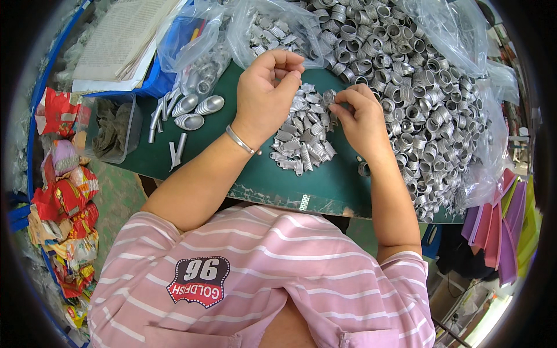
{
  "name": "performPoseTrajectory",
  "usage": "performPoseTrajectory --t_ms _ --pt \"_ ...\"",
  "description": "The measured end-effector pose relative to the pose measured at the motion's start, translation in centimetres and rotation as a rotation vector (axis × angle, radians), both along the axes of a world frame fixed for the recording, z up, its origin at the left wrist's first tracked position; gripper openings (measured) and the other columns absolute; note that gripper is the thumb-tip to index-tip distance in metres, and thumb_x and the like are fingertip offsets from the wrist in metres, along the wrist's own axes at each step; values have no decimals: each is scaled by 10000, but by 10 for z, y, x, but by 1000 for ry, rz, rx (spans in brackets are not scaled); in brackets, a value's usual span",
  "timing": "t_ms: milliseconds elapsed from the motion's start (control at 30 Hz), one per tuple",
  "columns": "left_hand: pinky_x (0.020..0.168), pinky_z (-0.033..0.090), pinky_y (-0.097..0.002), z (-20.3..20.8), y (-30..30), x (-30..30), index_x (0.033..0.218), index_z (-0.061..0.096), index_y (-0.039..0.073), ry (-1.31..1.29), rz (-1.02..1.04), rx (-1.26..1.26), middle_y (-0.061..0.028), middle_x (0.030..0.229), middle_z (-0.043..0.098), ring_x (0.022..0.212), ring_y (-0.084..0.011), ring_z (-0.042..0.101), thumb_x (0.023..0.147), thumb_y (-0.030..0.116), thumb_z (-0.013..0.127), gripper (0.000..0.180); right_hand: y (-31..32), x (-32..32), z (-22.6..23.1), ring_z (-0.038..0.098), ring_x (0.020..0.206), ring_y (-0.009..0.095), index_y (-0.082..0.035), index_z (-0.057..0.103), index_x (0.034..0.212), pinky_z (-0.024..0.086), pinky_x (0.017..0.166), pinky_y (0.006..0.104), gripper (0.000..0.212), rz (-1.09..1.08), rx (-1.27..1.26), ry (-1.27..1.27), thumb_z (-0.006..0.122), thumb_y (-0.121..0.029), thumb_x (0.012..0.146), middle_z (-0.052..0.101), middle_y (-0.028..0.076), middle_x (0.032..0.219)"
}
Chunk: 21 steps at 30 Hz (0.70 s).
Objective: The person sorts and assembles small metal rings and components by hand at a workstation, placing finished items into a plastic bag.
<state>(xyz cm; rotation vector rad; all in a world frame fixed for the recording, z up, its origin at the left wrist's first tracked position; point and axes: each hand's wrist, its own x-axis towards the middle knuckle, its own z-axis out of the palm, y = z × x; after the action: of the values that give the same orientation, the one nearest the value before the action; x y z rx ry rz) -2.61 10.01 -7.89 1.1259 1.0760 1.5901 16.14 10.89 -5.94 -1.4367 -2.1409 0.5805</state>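
Note:
Above a green table, my left hand (268,90) is curled, thumb tip against the bent fingers; whatever it may hold is hidden. My right hand (362,116) pinches a small silver ribbed metal ring (329,97) between thumb and fingers. Between and below the hands lies a pile of small ribbed metal clip-like pieces (304,136), each with a small loop end. Right beside my right hand rises a large heap of the same kind of ribbed metal rings (429,110). A loose ring (364,169) sits near my right forearm.
Clear plastic bags (278,35) with more metal pieces stand at the back. Left of my left hand are stacked oval metal parts (190,122), short metal tubes (182,145), a plastic box with cloth (132,136) and a blue tray (156,86) with papers. The table's worn front edge (278,200) is near my body.

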Motion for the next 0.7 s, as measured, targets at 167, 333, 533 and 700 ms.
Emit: performPoseTrajectory --t_ms 167,333,533,700 --pt "661 497 -221 -3 -6 6 1004 621 4 55 -101 -12 -37 897 643 785 -80 599 822 23 614 182 -19 9 -6 590 878 141 13 616 852 507 705 242 74 77 -249 639 664 15 795 593 92 1093" --pt "650 482 -201 -11 -11 15 1012 617 10 73 -94 27 -29 892 629 775 -56 575 850 41 618 165 -24 16 21 581 788 104 -10 491 1201 512 662 249 436 -40 -366 1045 689 -6 813 591 57 981" --pt "743 469 -203 -7 -11 9 1067 574 -13 58 -162 -39 -29 956 612 850 -71 574 863 -13 600 206 52 51 112 493 650 78 -16 610 1079 439 668 220 388 -143 1012 363 717 56 712 555 63 1015" --pt "671 487 -216 -10 -1 8 1013 607 -5 99 -63 34 -47 898 639 758 -80 588 847 18 606 167 116 106 146 635 754 171 -33 639 1055 487 738 296 273 -331 933 -14 661 -77 787 634 95 956"
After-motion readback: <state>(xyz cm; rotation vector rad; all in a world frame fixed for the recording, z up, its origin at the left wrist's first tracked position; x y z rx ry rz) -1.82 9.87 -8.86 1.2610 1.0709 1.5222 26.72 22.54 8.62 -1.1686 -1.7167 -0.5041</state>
